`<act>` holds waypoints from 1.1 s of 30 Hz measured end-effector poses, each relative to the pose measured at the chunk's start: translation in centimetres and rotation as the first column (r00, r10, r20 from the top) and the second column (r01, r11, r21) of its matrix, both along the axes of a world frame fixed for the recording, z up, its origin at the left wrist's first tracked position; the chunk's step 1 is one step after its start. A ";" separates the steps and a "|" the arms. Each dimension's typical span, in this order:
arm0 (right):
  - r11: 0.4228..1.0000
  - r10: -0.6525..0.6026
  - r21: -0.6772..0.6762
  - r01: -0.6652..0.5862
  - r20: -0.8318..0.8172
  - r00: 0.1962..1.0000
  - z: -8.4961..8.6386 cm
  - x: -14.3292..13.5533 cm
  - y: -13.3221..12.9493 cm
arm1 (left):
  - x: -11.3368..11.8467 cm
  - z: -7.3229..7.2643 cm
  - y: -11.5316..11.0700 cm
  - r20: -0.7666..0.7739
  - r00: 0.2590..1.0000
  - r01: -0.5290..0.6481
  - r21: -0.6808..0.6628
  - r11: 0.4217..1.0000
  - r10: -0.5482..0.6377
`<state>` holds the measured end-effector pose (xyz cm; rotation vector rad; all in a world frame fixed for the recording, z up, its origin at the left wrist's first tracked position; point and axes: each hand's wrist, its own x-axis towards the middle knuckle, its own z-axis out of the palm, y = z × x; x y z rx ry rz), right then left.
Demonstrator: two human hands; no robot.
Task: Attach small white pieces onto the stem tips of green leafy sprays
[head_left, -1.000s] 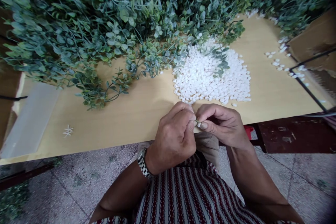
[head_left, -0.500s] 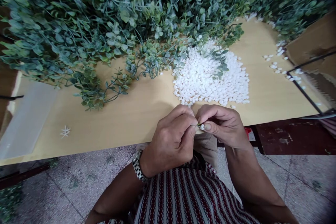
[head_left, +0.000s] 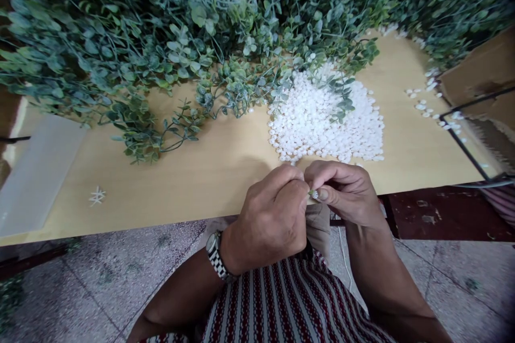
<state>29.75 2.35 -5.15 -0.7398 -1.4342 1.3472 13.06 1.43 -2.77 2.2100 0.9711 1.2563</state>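
Observation:
My left hand (head_left: 273,214), with a watch on its wrist, is closed in a pinch on a thin green stem, most of it hidden by the fingers. Right against it, my right hand (head_left: 346,190) pinches a small white bud (head_left: 314,194) between thumb and forefinger, at the stem's tip. Both hands meet over the table's front edge. Just beyond them lies a heap of small white buds (head_left: 325,123), with a leafy sprig (head_left: 341,97) resting on top.
A thick mass of artificial greenery (head_left: 193,16) fills the back of the table (head_left: 217,171). One sprig (head_left: 140,131) lies forward at left. Small white sticks (head_left: 97,196) and a translucent sheet (head_left: 44,171) are farther left. Cardboard (head_left: 483,69) and a black metal frame (head_left: 469,147) stand at right.
My left hand has turned and pressed closer against my right, covering more of the stem. The white bud stays in my right fingers. The view has shifted slightly.

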 end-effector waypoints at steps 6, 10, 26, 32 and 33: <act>1.000 -0.006 -0.006 0.006 -0.014 1.000 -0.1 -0.2 0.1 | 0.3 -0.2 0.0 0.040 0.999 0.039 -0.025 0.999 -0.038; 1.000 -0.028 0.011 0.029 -0.005 1.000 0.0 -0.2 0.1 | 0.4 -0.3 0.0 0.084 0.995 0.054 -0.045 0.998 -0.051; 0.979 -0.099 0.189 0.080 0.093 0.991 0.1 -0.6 0.0 | 0.0 -0.7 0.6 0.258 0.959 0.168 -0.201 0.965 -0.114; 0.971 -0.093 0.229 0.067 0.104 0.990 -0.1 -0.5 0.0 | 0.0 -0.5 0.4 0.246 0.963 0.173 -0.233 0.957 -0.114; 0.970 -0.096 0.233 0.069 0.105 0.990 -0.1 -0.5 0.1 | 0.0 -0.4 0.4 0.239 0.964 0.173 -0.231 0.957 -0.117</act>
